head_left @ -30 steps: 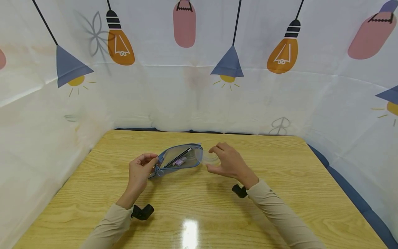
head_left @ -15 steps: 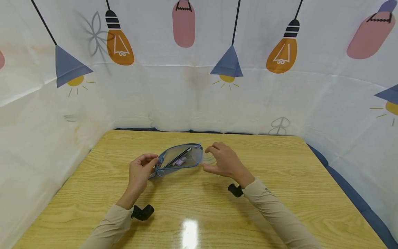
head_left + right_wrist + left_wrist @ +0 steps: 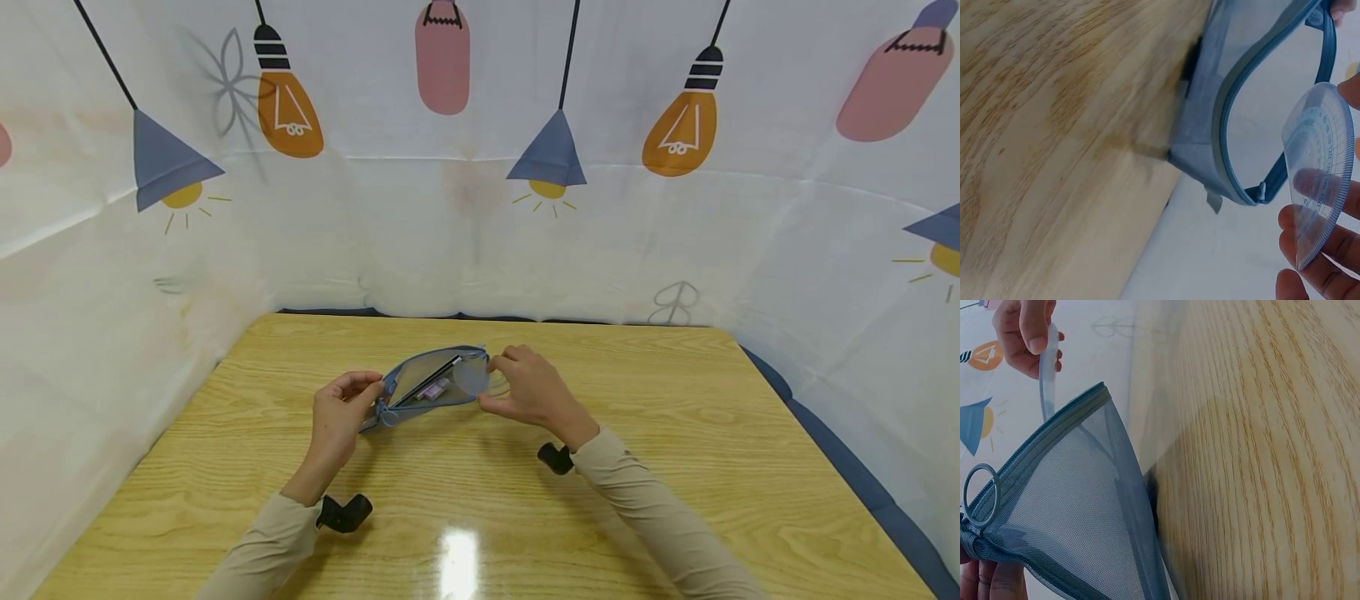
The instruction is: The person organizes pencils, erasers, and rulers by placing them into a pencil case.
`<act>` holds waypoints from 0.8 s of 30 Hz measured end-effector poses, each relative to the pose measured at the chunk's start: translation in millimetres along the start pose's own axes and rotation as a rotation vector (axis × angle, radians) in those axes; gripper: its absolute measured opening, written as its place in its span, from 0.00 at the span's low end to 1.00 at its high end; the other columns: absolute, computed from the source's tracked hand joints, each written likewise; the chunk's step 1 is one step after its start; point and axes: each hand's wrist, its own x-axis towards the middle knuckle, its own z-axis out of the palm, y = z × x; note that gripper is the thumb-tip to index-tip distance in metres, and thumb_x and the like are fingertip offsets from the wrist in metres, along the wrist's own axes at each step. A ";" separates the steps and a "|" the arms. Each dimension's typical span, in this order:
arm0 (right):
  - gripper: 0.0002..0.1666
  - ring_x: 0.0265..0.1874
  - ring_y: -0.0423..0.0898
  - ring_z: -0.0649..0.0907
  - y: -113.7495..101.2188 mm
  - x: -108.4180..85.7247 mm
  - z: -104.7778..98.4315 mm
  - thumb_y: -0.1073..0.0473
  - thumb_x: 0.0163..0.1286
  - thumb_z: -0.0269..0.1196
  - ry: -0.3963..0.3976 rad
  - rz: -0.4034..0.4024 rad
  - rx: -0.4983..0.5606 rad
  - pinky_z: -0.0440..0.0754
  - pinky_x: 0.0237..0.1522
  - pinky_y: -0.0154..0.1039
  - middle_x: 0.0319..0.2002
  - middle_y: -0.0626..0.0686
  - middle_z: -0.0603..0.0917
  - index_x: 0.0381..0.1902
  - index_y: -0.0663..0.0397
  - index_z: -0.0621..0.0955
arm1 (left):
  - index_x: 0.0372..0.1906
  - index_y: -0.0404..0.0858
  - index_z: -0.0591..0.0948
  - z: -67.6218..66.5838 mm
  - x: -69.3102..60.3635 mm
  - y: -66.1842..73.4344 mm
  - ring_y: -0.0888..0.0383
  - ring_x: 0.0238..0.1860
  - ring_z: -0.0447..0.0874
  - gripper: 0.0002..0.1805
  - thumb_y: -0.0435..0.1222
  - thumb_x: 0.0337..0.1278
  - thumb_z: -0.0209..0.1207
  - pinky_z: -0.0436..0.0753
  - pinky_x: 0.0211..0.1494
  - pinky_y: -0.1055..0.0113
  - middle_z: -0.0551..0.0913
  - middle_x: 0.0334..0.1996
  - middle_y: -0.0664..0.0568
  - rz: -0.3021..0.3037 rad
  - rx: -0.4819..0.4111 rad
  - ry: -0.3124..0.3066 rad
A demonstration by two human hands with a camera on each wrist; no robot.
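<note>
A blue mesh zip pouch stands on the table with its mouth unzipped. My left hand pinches its left end, beside the zip's ring pull. Thumb and fingers of my right hand hold a clear protractor by its curved edge. In the right wrist view the protractor hangs just in front of the pouch's mouth; in the head view it overlaps the pouch's right end. A slim dark pen or pencil and a small purple-and-white item show inside the pouch.
The wood-grain table spreads around both hands. A white cloth printed with lamps and bulbs hangs behind and at the sides. Black wrist devices sit by both cuffs. Dark blue fabric runs along the table's right edge.
My right hand has moved left with the protractor, bringing it from beside the pouch to its right end. The left hand and pouch have hardly moved.
</note>
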 end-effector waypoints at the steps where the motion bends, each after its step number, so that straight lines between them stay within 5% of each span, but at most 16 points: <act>1: 0.21 0.40 0.52 0.79 -0.4 0.3 0.5 0.43 0.59 0.67 0.002 -0.001 -0.002 0.80 0.38 0.48 0.39 0.55 0.82 0.40 0.53 0.84 | 0.44 0.26 0.82 0.0 0.0 -0.1 0.61 0.31 0.81 0.11 0.30 0.60 0.64 0.84 0.33 0.68 0.82 0.32 0.51 0.000 -0.002 -0.001; 24: 0.22 0.37 0.50 0.80 -8.0 13.1 16.4 0.42 0.60 0.68 -0.008 0.033 -0.060 0.80 0.35 0.45 0.36 0.53 0.81 0.40 0.53 0.85 | 0.44 0.25 0.81 0.9 1.7 -2.6 0.61 0.31 0.81 0.11 0.29 0.60 0.63 0.84 0.33 0.68 0.82 0.33 0.50 0.006 -0.025 -0.016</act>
